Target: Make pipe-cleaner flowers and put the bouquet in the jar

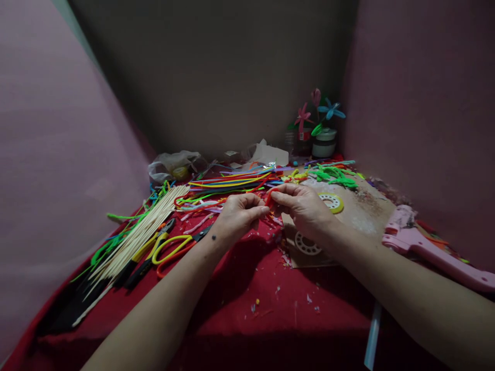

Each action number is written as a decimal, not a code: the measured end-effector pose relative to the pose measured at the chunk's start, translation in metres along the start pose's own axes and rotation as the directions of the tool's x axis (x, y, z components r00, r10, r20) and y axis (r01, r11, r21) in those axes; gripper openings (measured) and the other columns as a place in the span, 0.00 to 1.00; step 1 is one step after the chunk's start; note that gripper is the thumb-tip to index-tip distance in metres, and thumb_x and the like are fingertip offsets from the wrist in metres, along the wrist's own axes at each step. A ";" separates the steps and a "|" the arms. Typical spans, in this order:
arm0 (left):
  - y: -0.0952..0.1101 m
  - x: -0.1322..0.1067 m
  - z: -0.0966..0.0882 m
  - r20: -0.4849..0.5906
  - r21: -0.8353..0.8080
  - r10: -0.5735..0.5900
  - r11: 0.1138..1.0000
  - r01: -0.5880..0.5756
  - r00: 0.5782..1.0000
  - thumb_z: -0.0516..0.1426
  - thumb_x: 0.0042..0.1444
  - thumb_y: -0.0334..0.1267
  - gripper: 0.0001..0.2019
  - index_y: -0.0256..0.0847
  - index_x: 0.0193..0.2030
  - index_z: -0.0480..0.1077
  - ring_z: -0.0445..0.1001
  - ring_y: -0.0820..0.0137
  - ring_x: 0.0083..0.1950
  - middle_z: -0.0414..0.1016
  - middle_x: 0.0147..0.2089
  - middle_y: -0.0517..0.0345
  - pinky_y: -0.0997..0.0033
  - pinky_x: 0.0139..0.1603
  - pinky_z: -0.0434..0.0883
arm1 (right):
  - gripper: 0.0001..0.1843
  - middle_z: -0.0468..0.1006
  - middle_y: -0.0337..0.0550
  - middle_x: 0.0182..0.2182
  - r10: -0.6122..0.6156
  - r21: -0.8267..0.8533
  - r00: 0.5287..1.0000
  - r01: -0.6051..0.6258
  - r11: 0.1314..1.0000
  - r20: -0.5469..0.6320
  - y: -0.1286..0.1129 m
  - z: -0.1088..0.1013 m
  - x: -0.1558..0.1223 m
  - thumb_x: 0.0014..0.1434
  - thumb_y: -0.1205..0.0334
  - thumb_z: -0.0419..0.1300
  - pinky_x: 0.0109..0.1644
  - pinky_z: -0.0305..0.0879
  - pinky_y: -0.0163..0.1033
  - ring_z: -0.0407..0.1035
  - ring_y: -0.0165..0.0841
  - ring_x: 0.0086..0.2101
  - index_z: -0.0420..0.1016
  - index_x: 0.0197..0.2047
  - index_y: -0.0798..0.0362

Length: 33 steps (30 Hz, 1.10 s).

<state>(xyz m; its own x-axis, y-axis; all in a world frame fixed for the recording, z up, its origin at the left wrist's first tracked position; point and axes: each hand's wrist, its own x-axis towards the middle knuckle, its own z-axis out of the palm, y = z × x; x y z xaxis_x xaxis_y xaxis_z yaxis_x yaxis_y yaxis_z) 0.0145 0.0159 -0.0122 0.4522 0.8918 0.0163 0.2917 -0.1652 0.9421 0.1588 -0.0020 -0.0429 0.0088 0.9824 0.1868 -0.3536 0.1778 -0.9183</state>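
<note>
A short bent piece of red pipe cleaner (271,196) is pinched between the fingers of both hands above the middle of the table. My left hand (240,214) closes on its lower left end with thumb and forefinger. From the other side my right hand (301,205) grips the upper part, its fingers curled. Parts of the red piece are hidden by the fingertips. Behind the hands lies a bundle of long pipe cleaners (232,181) in red, yellow, blue and other colours. Under my right wrist is a white ring with holes (307,245).
To the left lie wooden sticks (143,224), pliers (152,250) and yellow-and-orange-handled scissors (174,248). A pink glue gun (436,252) rests at the right. Green pipe cleaners (334,175), a yellow tape roll (337,202), a plastic bag (174,164) and potted pipe-cleaner flowers (330,110) stand farther back.
</note>
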 end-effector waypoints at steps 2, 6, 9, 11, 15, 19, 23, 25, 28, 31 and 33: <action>0.002 -0.001 0.002 -0.030 -0.003 0.011 1.000 -0.011 0.999 0.58 0.46 0.35 0.07 0.35 0.23 0.65 0.56 0.82 0.14 0.62 0.14 0.66 0.81 0.15 0.52 | 0.11 0.70 0.36 0.19 0.064 0.015 0.997 -0.065 0.998 0.046 0.001 0.002 -0.002 0.46 0.57 0.64 0.23 0.54 0.31 0.60 0.23 0.19 0.72 0.26 0.57; 0.005 0.000 0.000 -0.081 -0.032 0.024 0.999 -0.026 0.996 0.60 0.44 0.33 0.06 0.35 0.26 0.66 0.59 0.82 0.13 0.65 0.17 0.66 0.81 0.14 0.54 | 0.12 0.68 0.36 0.18 0.079 -0.088 0.997 -0.077 0.993 0.015 -0.003 0.006 -0.005 0.47 0.57 0.62 0.21 0.51 0.31 0.59 0.24 0.18 0.71 0.23 0.58; 0.004 0.001 -0.006 -0.126 -0.056 0.088 0.994 -0.096 0.988 0.62 0.42 0.36 0.10 0.36 0.33 0.68 0.59 0.82 0.15 0.67 0.21 0.66 0.81 0.15 0.54 | 0.13 0.67 0.36 0.17 0.032 -0.221 0.999 -0.029 0.975 0.007 -0.008 0.008 -0.007 0.48 0.57 0.61 0.21 0.50 0.32 0.57 0.24 0.18 0.69 0.20 0.57; 0.003 0.001 -0.010 -0.128 -0.073 0.105 0.991 -0.116 0.986 0.61 0.45 0.39 0.10 0.36 0.34 0.70 0.56 0.83 0.15 0.64 0.19 0.67 0.81 0.15 0.53 | 0.14 0.65 0.34 0.15 0.049 -0.296 0.998 -0.035 0.955 0.039 -0.010 0.009 -0.008 0.48 0.57 0.60 0.21 0.47 0.32 0.54 0.23 0.17 0.67 0.18 0.57; 0.001 0.002 -0.016 -0.041 -0.156 0.083 0.984 -0.088 0.996 0.60 0.47 0.39 0.10 0.35 0.34 0.72 0.54 0.83 0.16 0.62 0.18 0.66 0.81 0.16 0.50 | 0.14 0.57 0.30 0.13 0.119 -0.423 0.983 -0.049 0.905 0.139 -0.008 0.011 -0.010 0.50 0.59 0.57 0.20 0.41 0.32 0.47 0.21 0.16 0.63 0.17 0.55; 0.002 0.002 -0.021 0.087 -0.137 0.009 0.991 0.003 0.996 0.61 0.44 0.36 0.08 0.34 0.30 0.70 0.54 0.83 0.16 0.63 0.17 0.66 0.81 0.16 0.49 | 0.09 0.57 0.30 0.15 0.183 -0.463 0.955 -0.056 0.884 0.235 -0.003 0.011 -0.010 0.50 0.61 0.55 0.22 0.42 0.32 0.47 0.22 0.18 0.68 0.23 0.57; -0.001 0.003 -0.019 0.083 -0.012 -0.002 1.000 0.003 0.997 0.57 0.46 0.36 0.05 0.36 0.26 0.67 0.54 0.81 0.15 0.60 0.15 0.67 0.80 0.16 0.51 | 0.09 0.58 0.30 0.15 0.205 -0.457 0.952 -0.081 0.886 0.228 -0.003 0.012 -0.011 0.51 0.61 0.55 0.22 0.43 0.32 0.48 0.22 0.17 0.70 0.24 0.57; -0.003 0.002 -0.013 -0.068 0.148 0.117 0.983 -0.106 0.991 0.55 0.47 0.35 0.04 0.36 0.25 0.66 0.58 0.79 0.18 0.64 0.18 0.65 0.79 0.19 0.55 | 0.11 0.61 0.32 0.14 0.213 -0.418 0.954 -0.109 0.902 0.212 -0.003 0.012 -0.011 0.51 0.61 0.56 0.22 0.45 0.32 0.51 0.22 0.17 0.69 0.22 0.57; -0.006 0.001 -0.003 -0.259 0.435 0.385 0.865 -0.248 0.886 0.54 0.47 0.32 0.04 0.37 0.24 0.66 0.63 0.76 0.25 0.68 0.23 0.61 0.77 0.27 0.61 | 0.11 0.68 0.36 0.16 0.242 -0.310 0.947 -0.170 0.935 0.211 -0.002 0.012 -0.012 0.51 0.61 0.56 0.22 0.51 0.31 0.56 0.23 0.17 0.68 0.21 0.57; -0.007 0.002 -0.002 -0.265 0.385 0.356 0.891 -0.240 0.896 0.55 0.47 0.33 0.04 0.37 0.25 0.66 0.63 0.77 0.24 0.67 0.22 0.62 0.77 0.26 0.60 | 0.09 0.70 0.38 0.18 0.262 -0.252 0.946 -0.211 0.944 0.190 0.000 0.012 -0.012 0.50 0.63 0.56 0.22 0.53 0.30 0.59 0.22 0.17 0.70 0.22 0.58; -0.007 0.004 -0.008 -0.147 0.146 0.187 0.975 -0.166 0.971 0.56 0.48 0.37 0.05 0.37 0.28 0.67 0.60 0.79 0.19 0.66 0.21 0.63 0.78 0.20 0.57 | 0.09 0.70 0.38 0.17 0.268 -0.268 0.945 -0.213 0.940 0.188 0.000 0.012 -0.012 0.50 0.64 0.56 0.21 0.52 0.30 0.58 0.22 0.16 0.70 0.22 0.58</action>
<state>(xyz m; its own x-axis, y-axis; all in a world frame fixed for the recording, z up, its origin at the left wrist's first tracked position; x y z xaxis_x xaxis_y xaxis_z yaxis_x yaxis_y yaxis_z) 0.0074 0.0237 -0.0166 0.3699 0.8972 0.2414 0.3327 -0.3705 0.8672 0.1478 -0.0142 -0.0406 -0.2627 0.9649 -0.0040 -0.0839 -0.0269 -0.9961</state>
